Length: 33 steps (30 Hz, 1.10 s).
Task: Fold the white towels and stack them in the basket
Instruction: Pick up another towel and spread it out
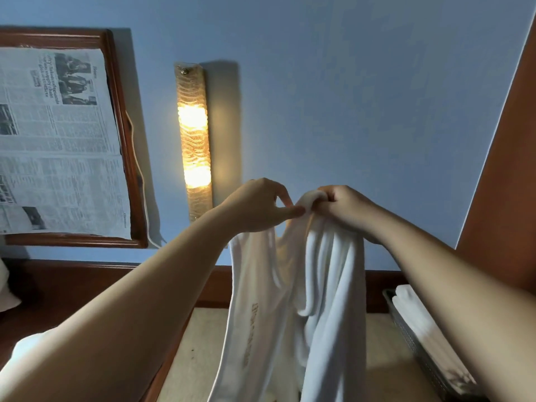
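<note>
Against blue wall, left hand [261, 206] and right hand [338, 206] both pinch the hanging white towel [295, 300]; best match corners squarely before folding toward the basket [417, 338] at right.

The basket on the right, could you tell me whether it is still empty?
No, the basket already holds folded white towels stacked inside it.

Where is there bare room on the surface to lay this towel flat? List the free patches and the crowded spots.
Free: the beige surface between the dark wooden edge on the left and the hanging towel; another strip between the towel and the basket.
Crowded: the right edge, where the basket holds folded towels. Both hands pinch the towel's top.
</note>
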### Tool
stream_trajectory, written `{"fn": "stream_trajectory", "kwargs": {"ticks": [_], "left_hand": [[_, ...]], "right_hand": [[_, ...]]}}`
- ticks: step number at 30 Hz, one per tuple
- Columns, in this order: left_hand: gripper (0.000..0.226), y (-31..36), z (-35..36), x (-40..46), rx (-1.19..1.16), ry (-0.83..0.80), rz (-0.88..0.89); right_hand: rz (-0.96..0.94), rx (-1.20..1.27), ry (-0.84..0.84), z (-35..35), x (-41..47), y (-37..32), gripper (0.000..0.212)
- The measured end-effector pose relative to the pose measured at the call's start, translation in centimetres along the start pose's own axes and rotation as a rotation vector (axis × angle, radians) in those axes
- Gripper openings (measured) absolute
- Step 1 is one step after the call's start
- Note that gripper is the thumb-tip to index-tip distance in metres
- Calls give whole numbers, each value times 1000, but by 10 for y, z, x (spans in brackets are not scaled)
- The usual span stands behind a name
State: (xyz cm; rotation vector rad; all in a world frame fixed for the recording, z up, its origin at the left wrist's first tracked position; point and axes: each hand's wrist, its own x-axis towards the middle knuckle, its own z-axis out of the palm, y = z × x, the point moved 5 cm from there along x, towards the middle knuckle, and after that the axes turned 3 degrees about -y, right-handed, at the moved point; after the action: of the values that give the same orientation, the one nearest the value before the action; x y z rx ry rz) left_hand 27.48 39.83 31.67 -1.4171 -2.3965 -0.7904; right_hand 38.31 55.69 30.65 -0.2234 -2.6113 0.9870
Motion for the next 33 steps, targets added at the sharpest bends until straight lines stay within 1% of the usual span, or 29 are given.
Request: {"fn": "stream_trajectory", "kwargs": {"ticks": [3, 4, 5, 7, 9, 12, 15, 18, 21, 24, 27, 28, 29, 30, 31, 32, 33], "left_hand": [[52, 9, -1, -2, -35, -10, 24], [48, 13, 0, -3, 2, 2, 48], [41, 16, 1, -3, 42, 20, 63], [30, 16, -1, -3, 73, 74, 55], [26, 11, -6, -4, 120, 114, 47], [24, 9, -15, -8, 282, 158, 129], [25, 9, -27, -8, 342, 224, 184], [25, 3, -36, -8, 338, 270, 180], [26, -4, -43, -10, 327, 320, 169], [25, -12, -47, -12, 340, 339, 173], [25, -23, -47, -14, 344, 333, 158], [25, -27, -47, -15, 338, 333, 151], [25, -32, -48, -15, 327, 333, 145], [24, -36, -49, -16, 314, 328, 136], [24, -41, -49, -16, 302, 322, 120], [24, -46, -50, -17, 294, 316, 95], [24, -51, -49, -18, 286, 310, 69]], "right_hand": [[-24, 72, -12, -1, -3, 3, 20], [-21, 83, -8, -1, -4, 5, 22], [-21, 78, 0, -1, -5, 5, 28], [-16, -9, -5, -1, -6, 6, 34], [33, -176, -28, -2, -8, 9, 31], [72, -327, -19, -6, -11, 13, 16], [42, -326, 33, -6, -13, 11, 14], [6, -316, 102, -10, -17, 7, 17], [-4, -308, 160, -18, -15, 7, 16], [62, -235, 96, -17, -11, 21, 29], [131, 31, -76, -10, -16, 37, 40], [142, 101, -125, -9, -18, 41, 45], [149, 150, -163, -8, -21, 44, 46], [154, 176, -176, -8, -23, 48, 39], [156, 165, -164, -8, -25, 53, 27], [157, 113, -128, -10, -27, 57, 16], [155, 35, -68, -12, -28, 60, 12]]}}
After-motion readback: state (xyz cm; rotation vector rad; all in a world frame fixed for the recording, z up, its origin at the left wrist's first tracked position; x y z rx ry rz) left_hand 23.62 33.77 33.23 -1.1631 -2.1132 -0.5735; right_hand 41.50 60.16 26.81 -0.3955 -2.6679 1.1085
